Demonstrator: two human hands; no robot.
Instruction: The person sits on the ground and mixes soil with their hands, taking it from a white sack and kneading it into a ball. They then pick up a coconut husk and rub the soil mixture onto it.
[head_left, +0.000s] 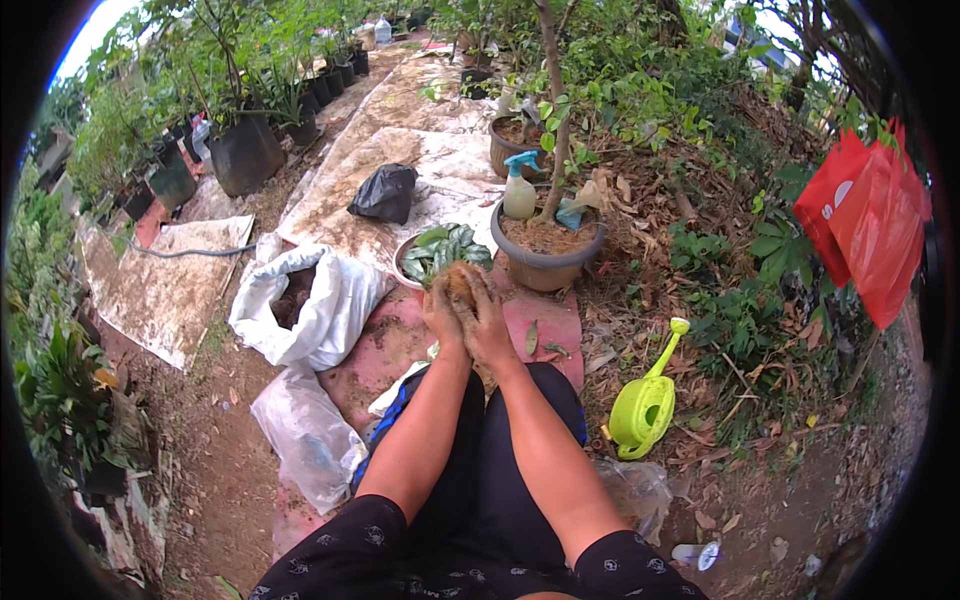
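My left hand and my right hand are cupped together above my knees, pressed around a clump of brown fibrous material that looks like moist coir or soil. Both palms and fingers are smeared with it. Just beyond my fingertips stands a round pale bowl with dark green leaves. To the left, a white woven sack gapes at the top, with dark soil-like material inside. A clear plastic bag lies nearer to me, below the sack.
A potted tree with a spray bottle in its pot stands ahead right. A lime-green watering can is at my right. Ahead lies a black plastic bag. Red bags hang far right; black planters stand back left.
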